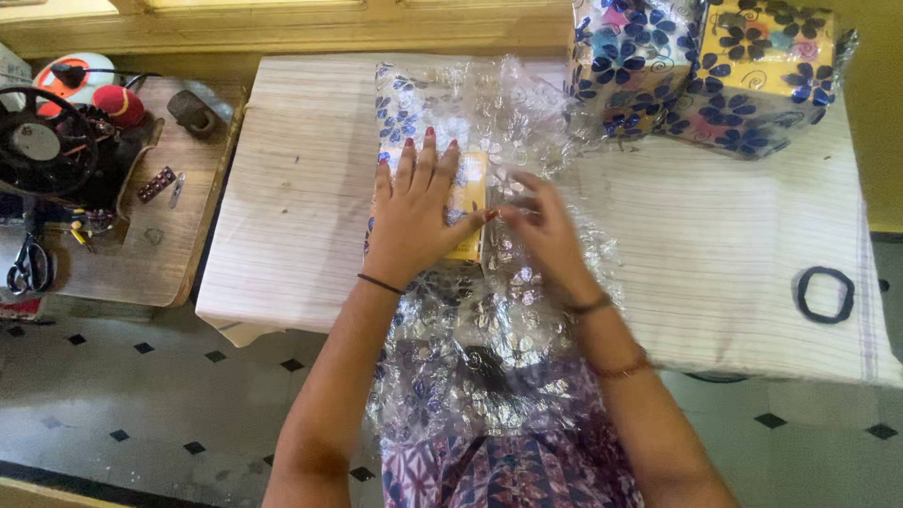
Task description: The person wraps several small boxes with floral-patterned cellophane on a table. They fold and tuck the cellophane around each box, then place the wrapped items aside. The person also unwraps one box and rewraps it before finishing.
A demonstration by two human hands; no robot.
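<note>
Left hand: my left hand (pixel 416 212) lies flat, fingers spread, palm pressed down on the box (pixel 463 209); it grips nothing.
Right hand: my right hand (pixel 546 230) is blurred; its fingers curl loosely on the wrap (pixel 499 310) just beside the box's right edge. I cannot tell whether they pinch the film.
Box: yellow-orange, flat on top, mostly hidden under my left palm; only its right part and near edge show.
Wrap: clear crinkly film printed with blue and white flowers; it lies under and around the box, runs up toward the far edge of the table (pixel 292 188) and hangs over the near edge onto my lap.
Where: the box sits in the middle of the wrap, on the cloth-covered table, left of centre.
Wrapped boxes: two boxes (pixel 705 66) already in the same flowered film stand at the far right corner, touching each other.
Tape roll: a dark ring (pixel 825 293) lies on the cloth at the right, well apart from my hands.
Left side: a sewing machine (pixel 47 150) and scissors (pixel 30 265) are on a wooden stand.
</note>
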